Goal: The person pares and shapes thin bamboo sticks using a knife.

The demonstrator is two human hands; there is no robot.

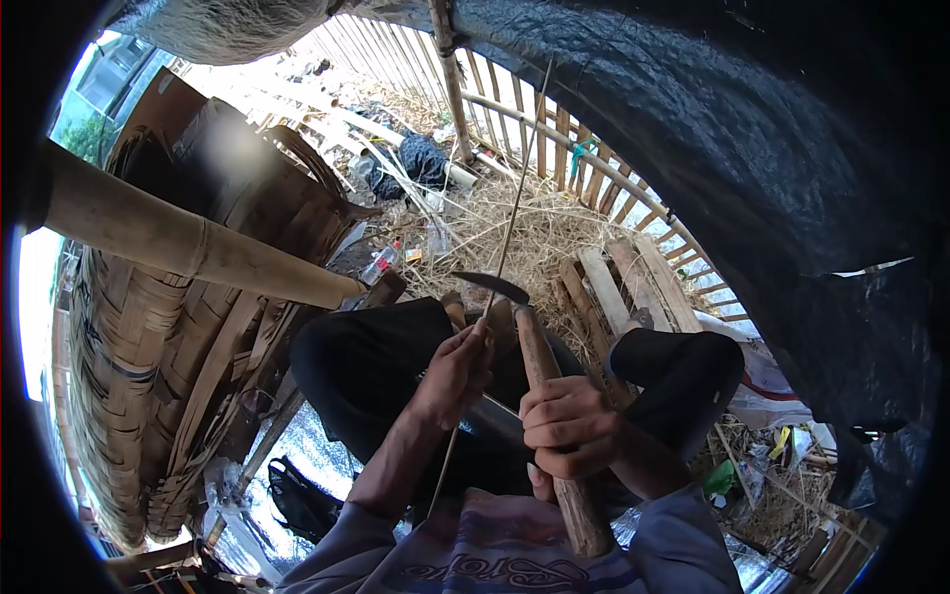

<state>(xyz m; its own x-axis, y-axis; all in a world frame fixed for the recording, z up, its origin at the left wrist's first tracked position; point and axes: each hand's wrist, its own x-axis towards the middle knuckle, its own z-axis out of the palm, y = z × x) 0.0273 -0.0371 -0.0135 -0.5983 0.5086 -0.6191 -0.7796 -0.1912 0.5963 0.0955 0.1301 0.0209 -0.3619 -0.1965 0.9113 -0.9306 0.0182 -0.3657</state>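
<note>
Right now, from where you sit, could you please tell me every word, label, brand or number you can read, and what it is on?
Shirt: lettering across the front, too unclear to quote.
Plastic bottle: red marking, too small to read.
No other text can be made out.

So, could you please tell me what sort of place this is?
Probably a makeshift outdoor bamboo workshop: a black plastic sheet hangs overhead, a slatted bamboo fence stands beyond, and large woven bamboo panels lean beside the seated person.
</note>
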